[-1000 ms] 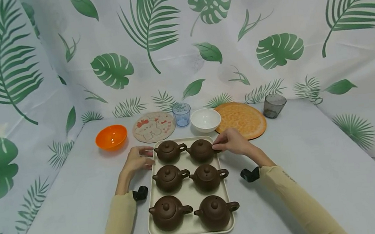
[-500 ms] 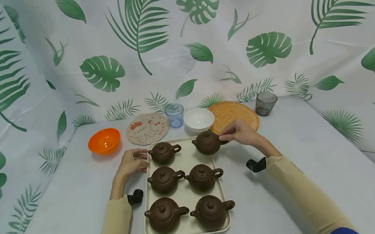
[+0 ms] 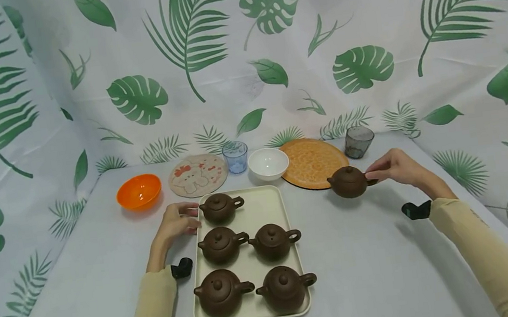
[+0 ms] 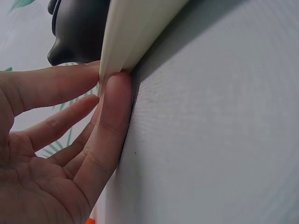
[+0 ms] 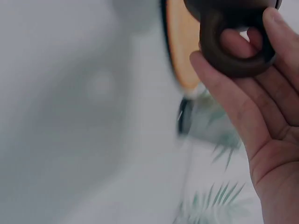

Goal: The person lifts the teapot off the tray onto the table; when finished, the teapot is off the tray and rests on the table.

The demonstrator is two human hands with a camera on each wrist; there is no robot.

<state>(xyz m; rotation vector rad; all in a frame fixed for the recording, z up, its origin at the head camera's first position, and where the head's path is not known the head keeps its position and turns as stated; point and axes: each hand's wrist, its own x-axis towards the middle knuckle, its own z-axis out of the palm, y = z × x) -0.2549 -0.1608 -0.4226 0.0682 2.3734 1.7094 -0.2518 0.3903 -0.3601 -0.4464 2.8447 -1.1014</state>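
Note:
My right hand (image 3: 389,168) pinches the ring handle (image 5: 236,46) of a brown teapot (image 3: 347,182) and holds it just right of the orange round mat (image 3: 313,162), off the tray. A cream tray (image 3: 264,207) in front of me carries several more brown teapots; its far right spot is bare. My left hand (image 3: 177,224) rests against the tray's left edge (image 4: 126,44) with straight fingers (image 4: 112,121) touching the rim, next to the far left teapot (image 3: 219,207).
Along the back of the grey table stand an orange bowl (image 3: 138,191), a cartoon coaster (image 3: 197,174), a blue glass (image 3: 235,156), a white bowl (image 3: 268,163) and a grey glass (image 3: 358,141). Leaf-print cloth walls close in the table on three sides.
My right hand lifted the far right teapot off the tray and carried it rightward past the orange mat. The left hand stayed at the tray's edge.

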